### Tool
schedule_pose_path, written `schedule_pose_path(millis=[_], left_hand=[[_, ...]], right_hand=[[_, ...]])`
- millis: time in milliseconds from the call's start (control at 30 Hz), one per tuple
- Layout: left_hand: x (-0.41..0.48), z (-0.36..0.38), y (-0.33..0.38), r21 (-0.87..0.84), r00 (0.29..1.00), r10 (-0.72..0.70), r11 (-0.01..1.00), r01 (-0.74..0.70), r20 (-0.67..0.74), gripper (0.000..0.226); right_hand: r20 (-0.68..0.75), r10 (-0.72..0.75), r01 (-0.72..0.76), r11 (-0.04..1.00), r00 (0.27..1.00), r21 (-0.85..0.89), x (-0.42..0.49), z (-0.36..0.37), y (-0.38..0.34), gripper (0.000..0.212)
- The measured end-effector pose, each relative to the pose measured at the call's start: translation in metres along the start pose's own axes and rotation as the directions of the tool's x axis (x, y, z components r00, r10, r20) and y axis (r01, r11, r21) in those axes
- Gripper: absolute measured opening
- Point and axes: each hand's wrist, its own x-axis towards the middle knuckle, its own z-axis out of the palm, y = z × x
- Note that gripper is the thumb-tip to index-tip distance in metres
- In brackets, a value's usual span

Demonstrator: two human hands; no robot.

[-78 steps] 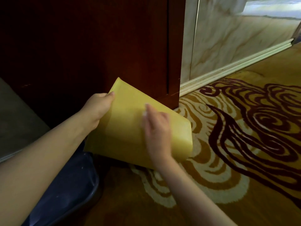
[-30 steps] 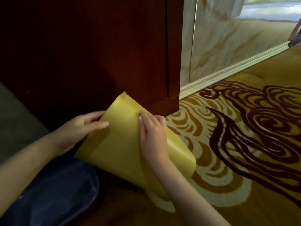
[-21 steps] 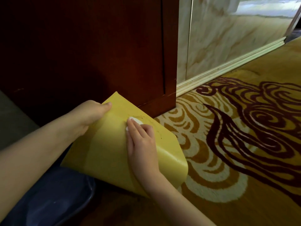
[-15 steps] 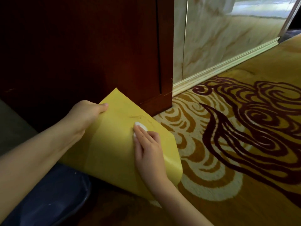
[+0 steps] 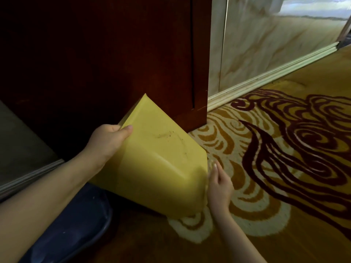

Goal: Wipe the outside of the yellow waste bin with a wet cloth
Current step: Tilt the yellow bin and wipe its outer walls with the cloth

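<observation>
The yellow waste bin (image 5: 157, 168) lies tilted on the carpet, its base end toward me and its open end toward the dark cabinet. Dark scuff marks (image 5: 171, 136) show on its upper face. My left hand (image 5: 109, 141) grips the bin's rim at the upper left, thumb on the outer face. My right hand (image 5: 219, 184) presses flat against the bin's right side near the base corner. Only a pale sliver of the cloth (image 5: 215, 164) shows at its fingertips; the rest is hidden under the fingers.
A dark red wooden cabinet (image 5: 114, 54) stands right behind the bin. A marble wall with a pale skirting board (image 5: 266, 76) runs to the right. Patterned yellow and maroon carpet (image 5: 284, 158) covers the floor. A dark blue plastic liner (image 5: 72, 230) lies at the lower left.
My right hand slid with the cloth off the bin's upper face and down onto its right side. The scuffed face is now uncovered. My left hand kept its grip on the rim.
</observation>
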Motion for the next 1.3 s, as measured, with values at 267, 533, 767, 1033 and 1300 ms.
schedule_pose_path(millis=[267,533,767,1033,1300], left_hand=[[-0.003,0.009,0.002,0.029,0.998,-0.065,0.997,0.065,0.006,0.037],[-0.003,0.001,-0.011,0.150,0.999,-0.037,0.988,0.041,-0.033,0.066],[-0.004,-0.002,-0.017,0.136,0.998,-0.061,0.989,0.063,-0.019,0.063],[-0.003,0.012,-0.010,0.163,0.999,0.040,0.986,-0.042,0.014,0.068],[-0.002,0.001,-0.020,0.163,0.999,0.025,0.986,-0.020,-0.024,0.063]], right_hand=[[0.313,-0.608,0.572,0.793,0.729,0.208,-0.033,0.069,-0.142,0.036],[0.446,-0.467,0.507,0.861,0.764,0.033,-0.008,0.087,-0.097,0.039],[0.351,-0.061,0.124,0.979,0.934,-0.161,0.039,0.058,-0.019,0.040],[0.132,0.285,-0.271,0.955,0.949,-0.118,0.045,0.024,0.039,0.036],[-0.034,0.497,-0.472,0.841,0.867,0.264,0.057,0.008,0.018,0.035]])
